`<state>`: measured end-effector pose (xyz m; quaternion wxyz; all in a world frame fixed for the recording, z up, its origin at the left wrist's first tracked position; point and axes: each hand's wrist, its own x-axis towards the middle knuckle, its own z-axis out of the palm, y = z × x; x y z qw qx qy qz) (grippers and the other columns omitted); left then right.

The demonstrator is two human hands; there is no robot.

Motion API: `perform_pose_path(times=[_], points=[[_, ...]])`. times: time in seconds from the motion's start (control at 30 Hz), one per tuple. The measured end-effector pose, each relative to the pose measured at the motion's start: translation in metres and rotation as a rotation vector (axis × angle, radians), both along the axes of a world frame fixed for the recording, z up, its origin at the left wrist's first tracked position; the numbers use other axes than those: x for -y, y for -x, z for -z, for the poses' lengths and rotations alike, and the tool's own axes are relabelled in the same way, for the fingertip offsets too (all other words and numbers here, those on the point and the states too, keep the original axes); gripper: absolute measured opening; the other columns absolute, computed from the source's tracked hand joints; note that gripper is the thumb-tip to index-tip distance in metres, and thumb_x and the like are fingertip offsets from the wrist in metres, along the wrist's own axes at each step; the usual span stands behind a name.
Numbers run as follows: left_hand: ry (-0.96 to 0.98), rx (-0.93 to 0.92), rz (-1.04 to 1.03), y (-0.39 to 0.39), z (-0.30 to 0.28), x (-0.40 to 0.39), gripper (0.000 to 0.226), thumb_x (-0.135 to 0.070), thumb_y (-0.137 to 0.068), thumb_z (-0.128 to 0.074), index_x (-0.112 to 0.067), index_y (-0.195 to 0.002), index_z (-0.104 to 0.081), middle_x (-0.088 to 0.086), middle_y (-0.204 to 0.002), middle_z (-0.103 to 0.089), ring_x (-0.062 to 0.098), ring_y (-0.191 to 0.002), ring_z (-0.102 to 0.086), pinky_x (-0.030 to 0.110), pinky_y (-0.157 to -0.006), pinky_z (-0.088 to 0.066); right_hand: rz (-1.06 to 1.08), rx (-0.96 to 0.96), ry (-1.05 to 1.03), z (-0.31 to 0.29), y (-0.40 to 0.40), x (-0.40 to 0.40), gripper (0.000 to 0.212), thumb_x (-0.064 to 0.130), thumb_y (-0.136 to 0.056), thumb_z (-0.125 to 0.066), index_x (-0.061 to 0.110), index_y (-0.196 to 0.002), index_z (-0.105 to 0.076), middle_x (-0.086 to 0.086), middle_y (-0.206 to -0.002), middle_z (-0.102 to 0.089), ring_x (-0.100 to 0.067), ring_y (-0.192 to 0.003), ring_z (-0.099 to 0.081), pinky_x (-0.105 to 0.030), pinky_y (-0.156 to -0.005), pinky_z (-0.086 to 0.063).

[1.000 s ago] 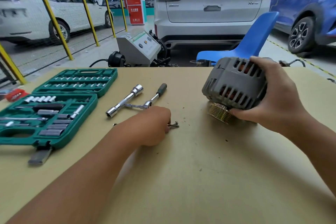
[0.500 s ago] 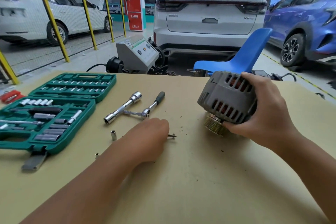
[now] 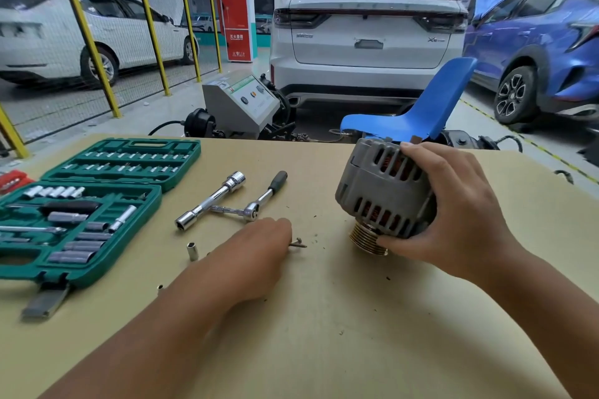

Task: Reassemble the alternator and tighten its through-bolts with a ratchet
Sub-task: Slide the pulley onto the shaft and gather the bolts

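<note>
My right hand grips the grey alternator, which stands tilted on its brass pulley on the cardboard-covered table. My left hand lies knuckles-up on the table, its fingertips at a small bolt whose end sticks out to the right. Just beyond that hand lie a ratchet with a black handle and a chrome socket wrench. A small loose socket stands to the left of my left wrist.
An open green socket set case fills the table's left side. Behind the table stand a blue chair, a grey machine and parked cars. Small debris specks dot the cardboard.
The view has tilted upward, so everything sits lower in frame. My left hand stays at the bolt, shifted only slightly. The alternator stays in my right hand's grip.
</note>
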<state>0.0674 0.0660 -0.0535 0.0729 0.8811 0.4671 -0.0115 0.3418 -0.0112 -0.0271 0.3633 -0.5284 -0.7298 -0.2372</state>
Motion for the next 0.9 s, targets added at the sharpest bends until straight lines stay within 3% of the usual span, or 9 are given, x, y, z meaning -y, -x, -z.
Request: perform_pose_path(times=[0.13,0.23,0.37,0.47,0.6,0.77,0.9], points=[[0.018,0.166,-0.066,-0.002,0.003,-0.012,0.020,-0.009,-0.104,-0.046,-0.021,-0.117,-0.054,0.001,-0.118,-0.054,0.019,-0.101,-0.053,0.032,-0.082,-0.047,-0.028,-0.009,-0.003,-0.006,0.006,0.004,0.088,0.071,-0.072,-0.071,0.013,-0.136,-0.058,-0.004,-0.130,-0.062,-0.028,-0.114,-0.056,-0.043,-0.098,-0.046],[0.028,0.271,-0.110,0.000,0.002,-0.018,0.017,-0.014,-0.107,-0.046,-0.029,-0.102,-0.054,-0.002,-0.108,-0.054,0.015,-0.090,-0.051,0.026,-0.066,-0.038,-0.083,-0.038,-0.097,-0.006,0.010,0.005,0.063,0.056,-0.088,-0.065,0.006,-0.127,-0.067,-0.008,-0.123,-0.069,-0.029,-0.109,-0.061,-0.043,-0.094,-0.048],[0.025,0.354,-0.118,0.002,0.003,-0.018,0.023,-0.015,-0.107,-0.043,-0.030,-0.093,-0.052,0.003,-0.108,-0.054,0.018,-0.089,-0.053,0.032,-0.073,-0.041,-0.227,-0.165,-0.177,-0.008,0.009,0.007,0.044,0.033,-0.101,-0.051,-0.004,-0.120,-0.067,-0.010,-0.114,-0.069,-0.025,-0.100,-0.066,-0.028,-0.086,-0.051],[0.020,0.422,-0.103,0.003,0.004,-0.018,0.028,-0.012,-0.107,-0.043,-0.031,-0.089,-0.051,0.000,-0.101,-0.053,0.013,-0.083,-0.051,0.026,-0.066,-0.036,-0.228,-0.222,-0.207,-0.010,0.006,0.007,0.028,0.015,-0.098,-0.056,-0.004,-0.114,-0.069,-0.008,-0.105,-0.070,-0.016,-0.095,-0.066,-0.019,-0.083,-0.049],[-0.016,0.481,-0.100,0.002,0.006,-0.017,0.024,-0.010,-0.106,-0.045,-0.027,-0.091,-0.054,-0.004,-0.097,-0.052,0.007,-0.082,-0.048,0.017,-0.063,-0.032,-0.235,-0.177,-0.206,-0.011,0.005,0.006,0.024,0.018,-0.094,-0.066,-0.002,-0.106,-0.074,-0.008,-0.103,-0.073,-0.015,-0.095,-0.068,-0.024,-0.081,-0.053],[-0.043,0.505,-0.126,0.000,0.007,-0.016,0.021,-0.009,-0.104,-0.051,-0.025,-0.092,-0.059,0.003,-0.099,-0.059,0.016,-0.086,-0.049,0.029,-0.068,-0.031,-0.213,-0.175,-0.200,-0.006,-0.001,0.003,0.035,0.032,-0.096,-0.061,0.002,-0.099,-0.077,-0.007,-0.108,-0.074,-0.027,-0.106,-0.068,-0.047,-0.090,-0.052],[-0.059,0.495,-0.115,0.001,0.009,-0.018,0.017,-0.012,-0.103,-0.055,-0.023,-0.099,-0.067,0.000,-0.099,-0.060,0.014,-0.088,-0.050,0.028,-0.070,-0.032,-0.230,-0.414,-0.133,-0.001,-0.012,-0.002,0.024,0.021,-0.099,-0.055,0.009,-0.102,-0.075,-0.002,-0.103,-0.073,-0.017,-0.102,-0.069,-0.034,-0.086,-0.055]])
